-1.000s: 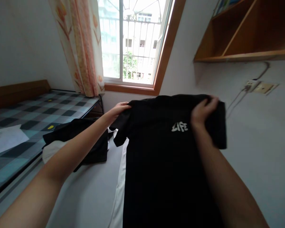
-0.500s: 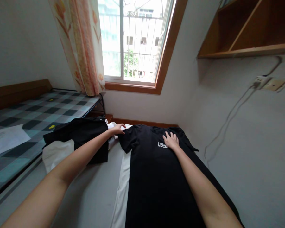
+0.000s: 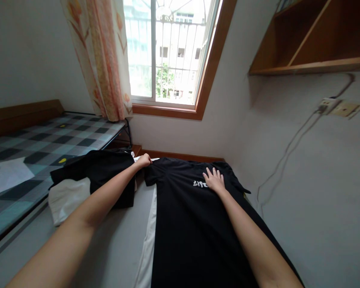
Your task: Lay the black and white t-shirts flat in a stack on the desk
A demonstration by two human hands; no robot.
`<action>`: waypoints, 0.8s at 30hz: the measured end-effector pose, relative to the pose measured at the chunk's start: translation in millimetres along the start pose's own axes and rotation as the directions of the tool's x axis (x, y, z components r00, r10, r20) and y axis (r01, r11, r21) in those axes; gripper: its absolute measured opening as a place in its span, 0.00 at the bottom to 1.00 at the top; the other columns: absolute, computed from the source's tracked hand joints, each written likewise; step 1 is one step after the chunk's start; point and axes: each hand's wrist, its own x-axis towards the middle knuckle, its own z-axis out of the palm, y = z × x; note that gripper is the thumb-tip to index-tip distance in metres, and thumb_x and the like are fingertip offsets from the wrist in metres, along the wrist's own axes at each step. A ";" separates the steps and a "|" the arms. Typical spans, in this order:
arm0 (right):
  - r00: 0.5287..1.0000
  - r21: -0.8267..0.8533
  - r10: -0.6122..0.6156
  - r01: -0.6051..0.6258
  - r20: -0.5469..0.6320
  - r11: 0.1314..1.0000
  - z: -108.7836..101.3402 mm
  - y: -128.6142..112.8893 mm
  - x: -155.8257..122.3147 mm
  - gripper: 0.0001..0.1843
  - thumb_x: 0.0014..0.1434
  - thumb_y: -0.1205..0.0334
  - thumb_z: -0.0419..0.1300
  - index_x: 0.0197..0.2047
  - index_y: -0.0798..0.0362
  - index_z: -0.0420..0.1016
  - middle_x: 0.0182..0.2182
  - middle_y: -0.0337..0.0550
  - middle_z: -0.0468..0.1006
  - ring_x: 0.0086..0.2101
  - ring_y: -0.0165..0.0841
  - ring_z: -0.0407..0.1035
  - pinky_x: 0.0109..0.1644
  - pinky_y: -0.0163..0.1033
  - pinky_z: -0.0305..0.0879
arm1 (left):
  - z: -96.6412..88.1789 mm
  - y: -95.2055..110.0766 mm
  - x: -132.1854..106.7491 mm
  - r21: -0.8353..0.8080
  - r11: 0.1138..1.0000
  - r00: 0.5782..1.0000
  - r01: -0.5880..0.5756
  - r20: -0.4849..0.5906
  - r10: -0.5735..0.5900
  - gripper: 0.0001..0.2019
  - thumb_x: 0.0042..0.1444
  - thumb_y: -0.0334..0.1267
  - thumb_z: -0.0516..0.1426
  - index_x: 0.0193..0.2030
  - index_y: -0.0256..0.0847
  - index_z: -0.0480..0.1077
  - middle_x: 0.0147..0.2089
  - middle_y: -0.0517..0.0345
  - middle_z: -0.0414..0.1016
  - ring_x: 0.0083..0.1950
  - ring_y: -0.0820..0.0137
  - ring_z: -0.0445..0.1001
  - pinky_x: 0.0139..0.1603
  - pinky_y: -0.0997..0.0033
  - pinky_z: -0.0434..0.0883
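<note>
A black T-shirt [image 3: 195,232] with a small white "LIFE" print lies spread on a grey surface [image 3: 114,248], over a white garment [image 3: 147,248] whose edge shows along its left side. My right hand [image 3: 214,180] lies flat on the shirt's chest beside the print, fingers spread. My left hand [image 3: 144,160] is closed in a pinch on the shirt's left sleeve edge, at the far left of the shirt.
A heap of black and white clothes [image 3: 93,180] lies to the left of the shirt. Further left is a bed with a checked cover [image 3: 33,148] and a white sheet of paper [image 3: 6,176]. A window, a curtain [image 3: 102,60], a wooden shelf [image 3: 312,40] and a wall socket [image 3: 327,106] are beyond.
The shirt, held up by both hands a second ago, now lies flat. My right hand flattened on its chest. My left hand closed on the sleeve and drew it slightly left.
</note>
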 end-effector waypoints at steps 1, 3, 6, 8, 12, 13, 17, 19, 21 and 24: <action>1.000 -0.005 -0.002 0.002 -0.013 1.000 1.6 0.3 -0.7 0.34 0.67 0.43 0.36 0.72 0.46 0.45 0.71 0.49 0.43 0.68 0.46 0.37 0.69 0.52 0.35 | 2.3 -1.4 -1.6 -0.009 1.000 1.000 -0.008 0.016 0.008 0.08 0.36 0.21 0.59 0.23 0.33 0.78 0.26 0.49 0.78 0.34 0.60 0.78 0.40 0.68 0.73; 0.999 -0.015 -0.005 0.004 -0.040 1.000 4.2 1.3 -1.6 0.34 0.68 0.43 0.36 0.72 0.46 0.46 0.71 0.48 0.45 0.68 0.46 0.38 0.69 0.51 0.36 | 2.3 -1.2 -3.3 -0.040 0.998 0.999 -0.044 0.029 0.046 0.11 0.38 0.21 0.60 0.30 0.31 0.80 0.29 0.50 0.80 0.33 0.64 0.78 0.39 0.70 0.73; 0.997 -0.022 -0.009 0.007 -0.074 1.000 6.6 2.8 -2.0 0.33 0.68 0.44 0.37 0.72 0.46 0.48 0.71 0.48 0.46 0.68 0.45 0.40 0.69 0.51 0.36 | -5.5 2.3 -1.9 -0.073 0.991 0.994 -0.112 -0.024 0.110 0.20 0.44 0.23 0.57 0.46 0.33 0.78 0.40 0.51 0.82 0.38 0.68 0.78 0.43 0.73 0.72; 0.996 -0.024 -0.014 0.012 -0.086 1.000 7.3 3.5 -2.1 0.33 0.68 0.44 0.37 0.72 0.46 0.49 0.71 0.48 0.47 0.68 0.45 0.40 0.69 0.51 0.37 | -9.9 3.0 -0.2 -0.053 0.990 0.989 -0.133 -0.073 0.129 0.22 0.46 0.23 0.56 0.49 0.34 0.77 0.45 0.51 0.81 0.43 0.67 0.78 0.46 0.74 0.72; 0.996 -0.024 -0.018 0.016 -0.092 1.000 7.4 3.6 -2.7 0.33 0.68 0.44 0.37 0.72 0.46 0.49 0.70 0.48 0.47 0.68 0.45 0.41 0.68 0.51 0.38 | -5.0 -0.1 -3.9 0.056 0.990 0.988 -0.129 -0.083 0.134 0.18 0.44 0.21 0.56 0.40 0.33 0.80 0.42 0.48 0.80 0.47 0.61 0.76 0.52 0.69 0.70; 0.995 -0.022 -0.020 0.018 -0.096 1.000 7.4 3.4 -3.1 0.33 0.68 0.44 0.38 0.71 0.47 0.50 0.70 0.48 0.47 0.68 0.45 0.41 0.68 0.51 0.38 | -1.5 -0.5 -7.4 0.083 0.988 0.988 -0.131 -0.076 0.138 0.17 0.43 0.21 0.56 0.39 0.34 0.80 0.42 0.47 0.79 0.48 0.60 0.76 0.53 0.68 0.69; 0.983 -0.013 -0.043 0.042 -0.178 0.999 7.6 2.3 -6.9 0.31 0.67 0.48 0.41 0.69 0.51 0.57 0.68 0.51 0.54 0.66 0.46 0.47 0.67 0.50 0.42 | 12.3 4.4 -33.8 0.226 0.957 0.965 -0.182 -0.147 0.219 0.19 0.46 0.24 0.59 0.45 0.38 0.78 0.54 0.46 0.71 0.56 0.55 0.68 0.58 0.60 0.65; 0.961 -0.016 -0.071 0.069 -0.266 0.997 7.7 1.8 -10.7 0.29 0.67 0.52 0.43 0.65 0.55 0.65 0.64 0.53 0.61 0.63 0.45 0.53 0.65 0.47 0.47 | 18.0 9.0 -53.6 0.354 0.899 0.919 -0.259 -0.196 0.343 0.18 0.50 0.28 0.59 0.48 0.42 0.76 0.57 0.46 0.67 0.59 0.54 0.63 0.58 0.56 0.62; 0.928 -0.029 -0.123 0.120 -0.351 0.992 7.5 1.5 -15.9 0.25 0.67 0.55 0.44 0.58 0.57 0.72 0.59 0.54 0.68 0.59 0.43 0.59 0.62 0.45 0.51 | 23.5 12.1 -75.7 0.425 0.823 0.863 -0.377 -0.162 0.479 0.15 0.52 0.30 0.58 0.48 0.42 0.75 0.54 0.47 0.67 0.57 0.56 0.64 0.57 0.56 0.63; 0.895 -0.035 -0.189 0.191 -0.404 0.981 6.9 2.9 -26.3 0.21 0.66 0.57 0.45 0.51 0.54 0.76 0.54 0.52 0.72 0.52 0.42 0.65 0.57 0.44 0.56 | 31.7 10.9 -108.7 0.321 0.786 0.831 -0.528 0.005 0.556 0.11 0.54 0.32 0.57 0.44 0.41 0.75 0.46 0.51 0.71 0.47 0.63 0.70 0.50 0.65 0.67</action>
